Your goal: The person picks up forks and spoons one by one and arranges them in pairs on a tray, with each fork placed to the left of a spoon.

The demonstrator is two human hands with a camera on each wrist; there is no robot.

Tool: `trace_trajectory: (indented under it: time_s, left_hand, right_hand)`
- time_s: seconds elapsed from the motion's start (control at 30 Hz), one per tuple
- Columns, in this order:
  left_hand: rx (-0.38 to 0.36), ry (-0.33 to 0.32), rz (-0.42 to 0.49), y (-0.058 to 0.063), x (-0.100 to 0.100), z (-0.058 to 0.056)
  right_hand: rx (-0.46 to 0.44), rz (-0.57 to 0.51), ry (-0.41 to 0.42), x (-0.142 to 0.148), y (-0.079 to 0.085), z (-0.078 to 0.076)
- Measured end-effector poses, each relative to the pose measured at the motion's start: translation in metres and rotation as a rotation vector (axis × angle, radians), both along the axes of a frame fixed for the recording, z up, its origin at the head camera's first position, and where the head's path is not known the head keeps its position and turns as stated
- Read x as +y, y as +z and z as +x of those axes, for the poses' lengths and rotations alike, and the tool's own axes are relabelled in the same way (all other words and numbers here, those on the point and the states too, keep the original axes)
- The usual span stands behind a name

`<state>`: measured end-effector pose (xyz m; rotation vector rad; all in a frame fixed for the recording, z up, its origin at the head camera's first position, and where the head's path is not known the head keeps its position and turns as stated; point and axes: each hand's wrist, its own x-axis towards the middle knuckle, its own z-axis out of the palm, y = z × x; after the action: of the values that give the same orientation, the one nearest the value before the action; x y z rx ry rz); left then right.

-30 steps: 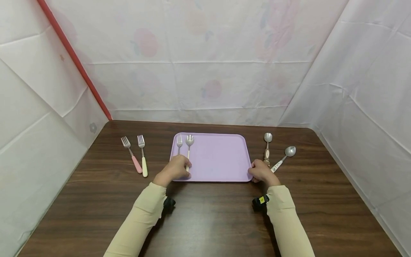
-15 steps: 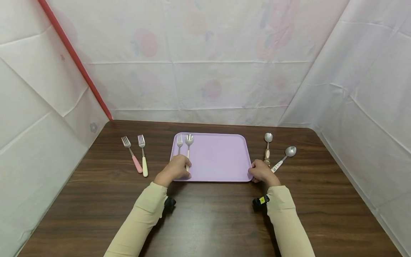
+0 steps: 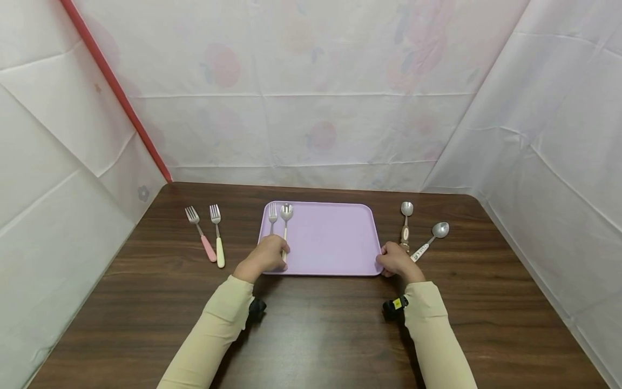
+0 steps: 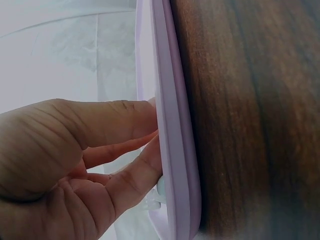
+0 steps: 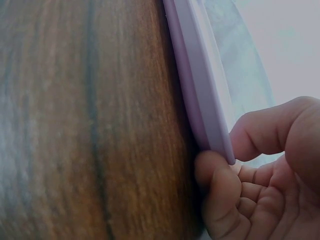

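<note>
A lilac tray [image 3: 335, 237] lies on the table in the head view, a fork [image 3: 272, 212] and a spoon [image 3: 286, 212] side by side along its left end. My left hand [image 3: 266, 255] reaches over the tray's near left part and pinches the spoon's pale handle low down. In the left wrist view, thumb [image 4: 117, 120] and finger dip behind the tray's rim, hiding the handle's end. The fork's handle is mostly covered by this hand. At the near right corner, my right hand [image 3: 397, 260] grips the tray's edge between thumb and fingers, as the right wrist view shows.
A pink-handled fork [image 3: 208, 248] and a yellow-handled fork [image 3: 220, 252] lie left of the tray. To the right are a brown-handled spoon [image 3: 405, 234] and a white-handled spoon [image 3: 420, 251], close beside my right hand. White cloth walls [image 3: 301, 129] border the dark wooden table [image 3: 320, 335].
</note>
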<state>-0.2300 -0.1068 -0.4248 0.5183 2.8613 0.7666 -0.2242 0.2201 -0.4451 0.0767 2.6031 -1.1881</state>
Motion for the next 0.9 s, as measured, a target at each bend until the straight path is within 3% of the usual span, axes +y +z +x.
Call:
trace_trajectory:
  time_s: [0.23, 0.43, 0.67, 0.9]
  left_hand:
    - [0.023, -0.052, -0.001, 0.002, -0.003, 0.001]
    - [0.137, -0.149, -0.025, 0.004, -0.004, 0.001]
    - [0.343, -0.204, -0.283, 0.01, -0.005, 0.006]
    - [0.345, -0.187, -0.33, 0.013, -0.006, 0.008]
  right_hand:
    - [-0.008, 0.01, 0.003, 0.0, -0.001, 0.0]
    - [0.002, 0.031, 0.005, -0.001, -0.001, -0.001]
    - [0.004, 0.021, 0.004, 0.001, -0.001, -0.001]
    - [-0.002, 0.019, 0.01, 0.0, 0.0, 0.0]
